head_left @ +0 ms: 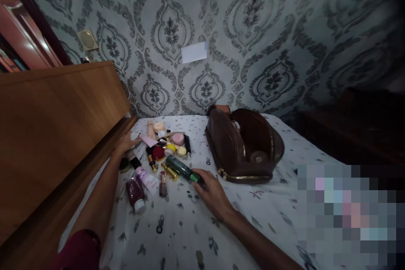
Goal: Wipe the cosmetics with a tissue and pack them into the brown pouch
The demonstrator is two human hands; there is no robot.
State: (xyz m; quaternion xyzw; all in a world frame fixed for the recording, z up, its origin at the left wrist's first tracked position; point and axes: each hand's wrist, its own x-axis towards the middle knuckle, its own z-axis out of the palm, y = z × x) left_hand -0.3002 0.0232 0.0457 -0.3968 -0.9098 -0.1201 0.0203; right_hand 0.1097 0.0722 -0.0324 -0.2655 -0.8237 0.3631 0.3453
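A slim green bottle (179,168) with a dark cap lies in the grip of my right hand (210,187), its far end tilted toward the cosmetics pile. Farther off on the left, my left hand (125,141) has its fingers curled at a small whitish item (135,136) beside a pale pink tube (148,139); what they hold is unclear. Around the green bottle are a gold tube (170,171), a lipstick (163,184), a purple-and-white tube (148,180) and a dark red bottle (135,190) with a white cap. Behind them sit a pink jar (177,139) and a dark red round container (157,152).
An unzipped brown leather bag (223,137) stands on the right of the patterned sheet (177,236), small items inside. A wooden panel (63,109) borders the left side. The patterned wall (171,88) closes off the back. The lower right corner is pixelated.
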